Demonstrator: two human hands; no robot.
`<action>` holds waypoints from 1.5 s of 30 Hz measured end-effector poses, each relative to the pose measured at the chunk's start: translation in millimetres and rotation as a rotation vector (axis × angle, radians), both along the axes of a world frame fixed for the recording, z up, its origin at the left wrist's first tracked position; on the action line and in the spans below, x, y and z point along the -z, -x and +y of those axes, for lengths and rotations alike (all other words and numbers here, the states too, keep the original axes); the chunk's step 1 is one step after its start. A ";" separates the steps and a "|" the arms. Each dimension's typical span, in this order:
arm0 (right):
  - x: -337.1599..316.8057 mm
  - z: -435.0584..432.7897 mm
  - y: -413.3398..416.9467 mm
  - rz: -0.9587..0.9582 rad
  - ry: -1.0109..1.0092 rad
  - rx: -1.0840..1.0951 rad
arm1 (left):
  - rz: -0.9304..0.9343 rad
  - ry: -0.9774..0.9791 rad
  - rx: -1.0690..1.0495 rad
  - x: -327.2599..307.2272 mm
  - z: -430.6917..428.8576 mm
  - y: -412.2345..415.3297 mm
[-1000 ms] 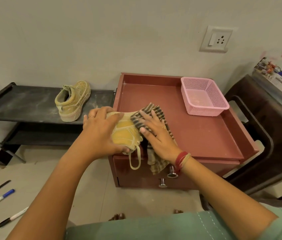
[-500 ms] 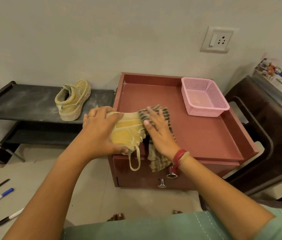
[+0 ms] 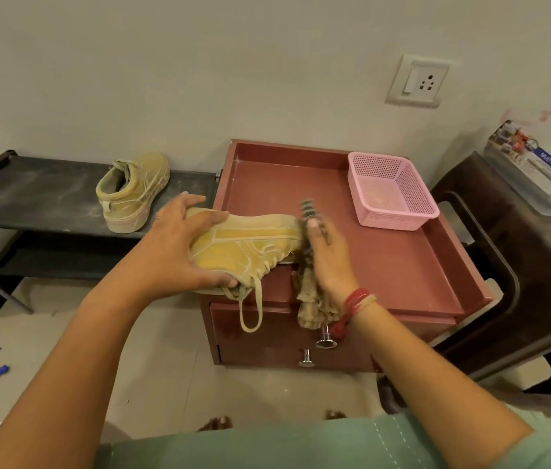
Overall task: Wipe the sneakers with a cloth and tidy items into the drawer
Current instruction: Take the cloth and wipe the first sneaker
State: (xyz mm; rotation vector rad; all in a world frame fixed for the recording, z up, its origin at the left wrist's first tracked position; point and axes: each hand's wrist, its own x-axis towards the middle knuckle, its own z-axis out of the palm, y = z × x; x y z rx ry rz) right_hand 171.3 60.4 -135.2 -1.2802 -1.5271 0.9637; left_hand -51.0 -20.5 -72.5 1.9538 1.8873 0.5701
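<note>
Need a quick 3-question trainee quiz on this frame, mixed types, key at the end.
1. True or false: the pink basket is full of pens.
2. The second sneaker stands: A) on the black shelf B) in a drawer C) on the floor.
3. Fill in: the right hand presses the ___ to the toe of the sneaker that the left hand grips.
Key: 1 false; 2 A; 3 cloth.
</note>
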 end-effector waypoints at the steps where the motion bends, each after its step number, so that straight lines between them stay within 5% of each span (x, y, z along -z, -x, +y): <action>1: 4.6 -6.5 6.6 -0.136 -0.104 -0.098 | -0.001 -0.003 0.005 0.8 -0.4 0.5; 4: 13.3 -8.2 10.1 -0.431 -0.357 -0.275 | -0.004 -0.007 0.019 3.2 -1.3 1.7; 9: 19.0 -0.8 9.3 -0.212 -0.149 -0.048 | -0.029 -0.025 0.019 4.4 1.8 2.7; 13: 19.0 -12.9 10.0 -0.386 -0.282 -0.277 | -0.041 -0.051 0.026 4.9 4.1 4.6; 18: 14.6 1.2 1.8 -0.196 -0.065 -0.109 | -0.021 -0.062 0.019 3.8 5.0 2.0; 23: 14.2 -12.1 4.2 -0.295 -0.251 -0.310 | -0.007 -0.059 0.030 3.2 3.3 2.3; 27: 12.1 5.4 2.0 -0.144 -0.038 -0.057 | 0.010 -0.073 0.019 1.1 2.8 -1.9; 32: 11.8 -24.1 11.4 -0.385 -0.294 -0.288 | 0.001 -0.057 0.029 2.8 4.6 3.3; 35: 17.2 -9.5 6.0 -0.256 -0.231 -0.167 | 0.013 -0.057 0.015 2.8 6.2 1.3; 41: 9.0 16.0 -17.9 0.203 0.265 0.154 | -0.028 -0.050 0.007 2.7 2.3 1.2; 43: -1.5 17.2 -14.9 0.338 0.175 0.323 | -0.038 -0.040 -0.019 3.3 1.2 0.1; 45: -13.5 9.3 -2.0 0.270 0.027 0.311 | -0.031 -0.028 -0.044 3.5 -0.9 -0.9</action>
